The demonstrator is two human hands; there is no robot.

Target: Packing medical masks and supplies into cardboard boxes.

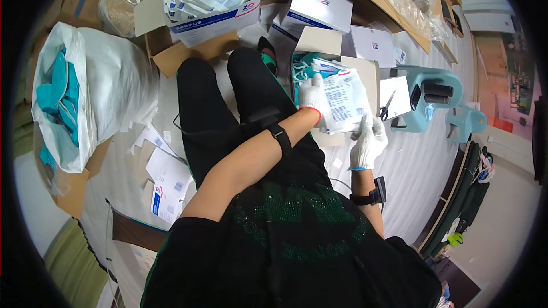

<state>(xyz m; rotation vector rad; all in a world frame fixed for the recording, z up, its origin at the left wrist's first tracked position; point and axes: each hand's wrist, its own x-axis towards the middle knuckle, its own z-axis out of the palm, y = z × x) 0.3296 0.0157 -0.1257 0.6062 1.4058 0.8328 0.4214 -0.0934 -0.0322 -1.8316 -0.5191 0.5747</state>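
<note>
A flat white printed pouch (347,100) is held between my two gloved hands. My left hand (311,96), in a white glove with a red cuff, is closed on its left edge. At the lower right corner, my right hand (368,141), in a white glove with a blue cuff, pinches it between thumb and fingers. Just behind the pouch stands an open carton (366,74) with teal pieces with white straps (303,67) and other pouches inside. The pouch hides part of that carton.
A box (220,27) full of white pouches stands at the far left of centre. Closed white boxes (321,7) sit beyond my hands. Scissors (388,106) lie near a pale blue stool (451,88). A white sack (108,80) of teal pieces stands at left; flattened cardboard (165,182) lies on the floor.
</note>
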